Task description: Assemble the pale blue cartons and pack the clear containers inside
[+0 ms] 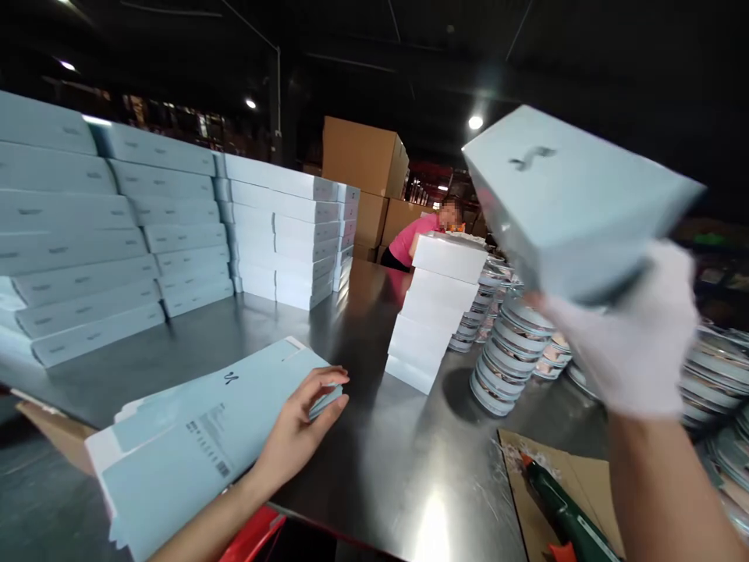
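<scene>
My right hand [632, 343], in a white glove, is raised on the right and holds a light-blue box [585, 195] from below. The box is closed, tilted and blurred, with a dark squiggle logo on its top. On the left lies a pile of flattened light-blue cartons [169, 445] with printed text and a barcode. My bare left hand [307, 414] rests at the pile's right end, its fingers and thumb curled round the edge of a flattened carton.
Stacked light-blue boxes [281, 234] line the table's left. A white box stack [433, 312] stands mid-table, beside piled round tins [509, 359]. A green glue gun [567, 507] lies on cardboard [591, 476]. A person in pink [413, 238] leans over behind; large brown cartons [363, 156] stand farther back.
</scene>
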### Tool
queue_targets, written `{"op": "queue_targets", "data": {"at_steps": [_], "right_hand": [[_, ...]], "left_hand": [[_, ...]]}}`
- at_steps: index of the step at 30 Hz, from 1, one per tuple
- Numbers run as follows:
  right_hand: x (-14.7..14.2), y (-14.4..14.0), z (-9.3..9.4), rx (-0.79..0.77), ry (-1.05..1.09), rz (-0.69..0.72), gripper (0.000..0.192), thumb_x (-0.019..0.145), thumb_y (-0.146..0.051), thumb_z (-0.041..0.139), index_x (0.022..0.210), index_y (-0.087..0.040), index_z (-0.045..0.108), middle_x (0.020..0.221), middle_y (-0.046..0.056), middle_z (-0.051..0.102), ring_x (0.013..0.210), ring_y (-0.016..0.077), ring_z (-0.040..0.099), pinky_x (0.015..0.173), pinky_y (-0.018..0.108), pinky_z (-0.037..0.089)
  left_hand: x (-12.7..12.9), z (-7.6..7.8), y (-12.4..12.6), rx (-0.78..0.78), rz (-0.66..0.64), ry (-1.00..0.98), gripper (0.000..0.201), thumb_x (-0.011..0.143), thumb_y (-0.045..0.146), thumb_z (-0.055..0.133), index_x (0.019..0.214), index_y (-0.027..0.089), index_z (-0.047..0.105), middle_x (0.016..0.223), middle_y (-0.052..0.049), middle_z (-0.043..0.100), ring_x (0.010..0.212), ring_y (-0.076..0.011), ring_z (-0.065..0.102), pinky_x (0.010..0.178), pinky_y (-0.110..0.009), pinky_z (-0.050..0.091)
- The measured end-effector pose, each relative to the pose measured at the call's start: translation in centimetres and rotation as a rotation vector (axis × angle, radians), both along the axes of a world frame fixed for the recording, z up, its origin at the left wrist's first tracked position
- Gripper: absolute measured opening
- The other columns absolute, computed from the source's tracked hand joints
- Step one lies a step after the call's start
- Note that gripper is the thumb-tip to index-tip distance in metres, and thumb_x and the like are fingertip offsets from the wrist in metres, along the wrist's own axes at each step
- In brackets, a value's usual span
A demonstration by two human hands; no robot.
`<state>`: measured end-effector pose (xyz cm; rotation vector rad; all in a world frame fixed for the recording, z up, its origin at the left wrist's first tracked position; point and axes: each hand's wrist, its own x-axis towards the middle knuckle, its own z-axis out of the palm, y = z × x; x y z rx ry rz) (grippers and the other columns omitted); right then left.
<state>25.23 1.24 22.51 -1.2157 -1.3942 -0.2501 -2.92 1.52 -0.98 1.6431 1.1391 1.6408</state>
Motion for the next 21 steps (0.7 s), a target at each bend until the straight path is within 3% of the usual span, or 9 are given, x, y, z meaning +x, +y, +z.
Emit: {"op": "queue_targets", "data": {"at_steps": [1,4,7,9,12,13,14,17,21], "right_hand": [[-0.8,2.3,2.6,0.006,-0.272,-0.058,0.092,0.063,-0.040,0.086,0.147,-0.023,0.052,0.147,0.011,0.058,0.142,0.0396,0.049,0.112,0.053,0.033],[-3.9,9.2,7.7,-0.111,-0.431,0.009,0.061,0.066,-0.035,0.084,0.123,-0.017,0.073,0.129,0.008,0.072,0.137,0.0390,0.054,0.110,0.053,0.033],[-5.8,12.6,8.8,-0.168,-0.375,0.096,0.028,0.077,-0.032,0.079,0.093,-0.009,0.079,0.107,0.007,0.079,0.129,0.0398,0.061,0.107,0.056,0.036],[-5.4,12.5,7.6,-0.120,-0.329,0.147,0.030,0.077,-0.034,0.078,0.099,-0.014,0.079,0.122,0.005,0.076,0.133,0.0343,0.060,0.108,0.045,0.039],[-2.5,11.1,2.6,0.015,-0.084,0.186,0.044,0.089,-0.043,0.063,0.130,-0.026,0.065,0.157,0.004,0.052,0.148,0.0259,0.045,0.108,0.030,0.043],[-1.5,10.8,0.0,0.031,0.197,0.222,0.051,0.088,-0.042,0.066,0.136,-0.030,0.057,0.158,0.004,0.052,0.146,0.0231,0.047,0.111,0.030,0.042],[-0.6,10.8,-3.0,-0.062,0.299,0.231,0.063,0.085,-0.043,0.069,0.143,-0.031,0.048,0.156,0.008,0.053,0.144,0.0246,0.049,0.112,0.034,0.044],[0.4,12.4,-13.3,-0.405,0.401,0.318,0.072,0.068,-0.036,0.083,0.132,-0.018,0.057,0.139,0.020,0.065,0.128,0.0365,0.063,0.101,0.048,0.054],[-1.1,16.8,-23.4,-0.601,0.448,0.398,0.048,0.084,-0.032,0.079,0.126,-0.016,0.063,0.121,0.011,0.073,0.108,0.0277,0.071,0.099,0.051,0.055]], "left_hand": [[-0.2,-0.3,-0.1,0.003,0.010,0.012,0.024,0.095,0.046,0.064,0.104,0.025,0.070,0.118,-0.009,0.070,0.120,-0.0260,0.066,0.105,-0.042,0.053],[0.0,-1.2,-0.6,0.009,0.011,0.060,0.019,0.093,0.042,0.066,0.099,0.025,0.072,0.115,-0.009,0.073,0.118,-0.0276,0.068,0.104,-0.043,0.054],[0.0,-1.6,-1.1,-0.005,0.017,0.126,0.016,0.094,0.036,0.064,0.102,0.025,0.073,0.118,-0.009,0.074,0.118,-0.0283,0.069,0.105,-0.044,0.054],[-0.5,-1.4,-1.5,-0.016,0.022,0.158,0.014,0.094,0.032,0.063,0.103,0.026,0.072,0.119,-0.009,0.074,0.117,-0.0283,0.070,0.104,-0.043,0.055],[-1.9,-0.7,-2.0,-0.005,0.040,0.172,0.013,0.095,0.031,0.061,0.103,0.026,0.071,0.117,-0.009,0.074,0.114,-0.0273,0.071,0.101,-0.041,0.056],[-2.4,-0.5,-2.1,0.003,0.053,0.171,0.013,0.096,0.031,0.061,0.103,0.026,0.070,0.116,-0.009,0.075,0.113,-0.0269,0.072,0.099,-0.040,0.056],[-2.8,-0.2,-2.2,0.013,0.070,0.165,0.013,0.096,0.031,0.060,0.103,0.026,0.070,0.113,-0.008,0.075,0.112,-0.0265,0.072,0.098,-0.039,0.056],[-3.5,-0.1,-1.9,0.040,0.109,0.138,0.012,0.097,0.031,0.060,0.101,0.026,0.071,0.108,-0.007,0.076,0.109,-0.0256,0.073,0.095,-0.036,0.057],[-3.5,-0.9,-1.2,0.060,0.117,0.118,0.011,0.098,0.031,0.061,0.101,0.027,0.071,0.107,-0.007,0.076,0.104,-0.0236,0.074,0.092,-0.032,0.059]]}}
